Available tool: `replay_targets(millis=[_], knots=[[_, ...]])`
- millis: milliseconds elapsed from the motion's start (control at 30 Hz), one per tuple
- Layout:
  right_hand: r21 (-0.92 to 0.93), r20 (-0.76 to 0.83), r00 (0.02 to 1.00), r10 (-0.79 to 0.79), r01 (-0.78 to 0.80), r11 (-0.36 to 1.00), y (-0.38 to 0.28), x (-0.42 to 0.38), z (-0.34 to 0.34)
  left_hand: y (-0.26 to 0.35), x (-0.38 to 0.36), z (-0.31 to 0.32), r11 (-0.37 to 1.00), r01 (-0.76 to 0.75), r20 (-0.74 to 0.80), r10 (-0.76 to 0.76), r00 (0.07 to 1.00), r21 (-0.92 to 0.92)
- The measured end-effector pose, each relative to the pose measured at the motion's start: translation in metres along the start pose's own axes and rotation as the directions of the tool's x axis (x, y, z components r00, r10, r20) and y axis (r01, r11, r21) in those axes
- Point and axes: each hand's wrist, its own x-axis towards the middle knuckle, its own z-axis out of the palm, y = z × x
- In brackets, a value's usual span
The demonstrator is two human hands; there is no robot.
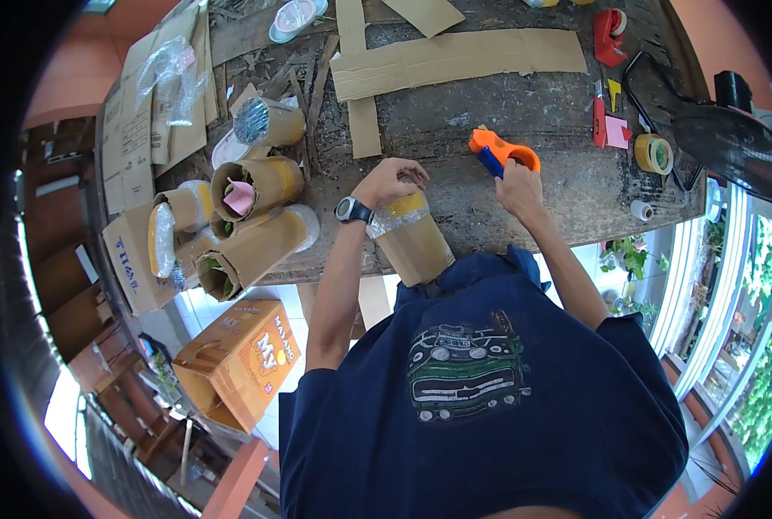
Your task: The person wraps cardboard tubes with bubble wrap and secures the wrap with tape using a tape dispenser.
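An orange and blue handheld tape dispenser (495, 145) is in my right hand (519, 185), held over the table with the fingers wrapped around it. My left hand (393, 180), below a wristwatch (352, 208), is at the far end of a cardboard tube (414, 245). Its fingers are partly bent and apart, and I see nothing between them. Bubble wrap and yellowish tape cover that end of the tube, which leans against the table edge close to my body. Whether the left palm presses on the tube is hard to see.
Several wrapped cardboard tubes (260, 192) lie on the left. Flat cardboard strips (455, 62) are at the back. To the right are a red tape dispenser (610, 39), a tape roll (654, 154) and a black fan (732, 149). An orange carton (239, 359) stands below the table.
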Motion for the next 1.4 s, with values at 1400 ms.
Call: replay_targets(millis=[1400], knots=[[0.600,0.594,0.736,-0.325,-0.136,0.788,-0.154,-0.046,-0.028,-0.022,-0.133,0.055,0.700,0.010,-0.489,-0.510,0.708,-0.714]])
